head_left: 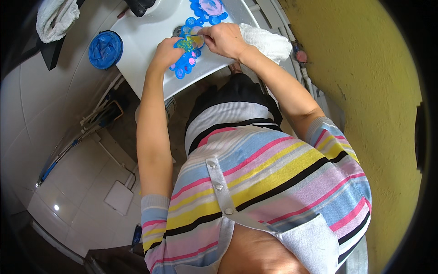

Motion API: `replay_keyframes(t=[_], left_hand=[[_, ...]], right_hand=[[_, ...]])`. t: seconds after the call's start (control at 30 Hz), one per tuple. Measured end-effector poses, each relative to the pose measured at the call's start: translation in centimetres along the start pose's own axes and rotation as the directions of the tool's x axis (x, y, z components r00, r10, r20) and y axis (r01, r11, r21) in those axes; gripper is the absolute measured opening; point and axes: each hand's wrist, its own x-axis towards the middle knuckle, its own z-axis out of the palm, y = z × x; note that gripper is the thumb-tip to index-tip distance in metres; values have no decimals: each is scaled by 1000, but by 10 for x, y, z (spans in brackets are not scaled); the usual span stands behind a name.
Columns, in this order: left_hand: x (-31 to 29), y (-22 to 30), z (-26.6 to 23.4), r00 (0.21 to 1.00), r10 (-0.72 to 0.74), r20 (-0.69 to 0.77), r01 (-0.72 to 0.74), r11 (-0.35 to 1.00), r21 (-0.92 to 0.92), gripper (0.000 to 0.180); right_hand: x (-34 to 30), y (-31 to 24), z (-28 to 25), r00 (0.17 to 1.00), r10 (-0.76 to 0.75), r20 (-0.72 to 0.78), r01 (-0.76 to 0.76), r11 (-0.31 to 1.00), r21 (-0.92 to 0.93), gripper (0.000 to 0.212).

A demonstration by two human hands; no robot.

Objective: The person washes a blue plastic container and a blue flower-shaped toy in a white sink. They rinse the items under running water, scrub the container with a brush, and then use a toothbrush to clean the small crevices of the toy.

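Observation:
Over a white sink (137, 59) my left hand (167, 54) is closed on the edge of a blue piece with round lobes (180, 71). Pink and pale circles dot this piece, and a yellow-green patch (186, 44) shows by my left fingers. My right hand (224, 40) is closed, thumb and fingers pinching a thin dark strip (197, 35) that reaches toward the patch; its kind is too small to tell. Farther up in the basin lies a similar blue lobed part with a pink oval (211, 7). Whether the two blue parts join is unclear.
A blue-lined round container (106, 50) is left of the sink. A white towel (264, 42) hangs over the sink's right side, near pipes (305, 75) and a yellow wall (356, 91). Another white towel (57, 20) hangs upper left. A dark faucet (138, 7) juts over the basin.

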Motion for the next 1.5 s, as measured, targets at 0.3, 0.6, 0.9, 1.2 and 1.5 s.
replay_keyframes(t=[0.3,0.6,0.9,1.2,1.5], left_hand=[[-3,2,5,991,93,-96,-80,988,134,45],[-13,17,3,989,101,-110,-57,937,344,50],[-13,19,4,983,104,-150,-34,910,412,51],[-10,19,4,984,86,-159,-16,918,397,50],[-10,25,0,982,89,-168,-16,920,391,50]], right_hand=[[-3,8,3,998,55,29,-58,991,118,23],[-5,14,5,992,121,39,-126,978,169,25],[-4,13,6,990,138,36,-141,984,108,26],[1,8,8,970,222,-96,-185,938,294,23],[9,9,12,945,322,58,-319,869,379,25]])
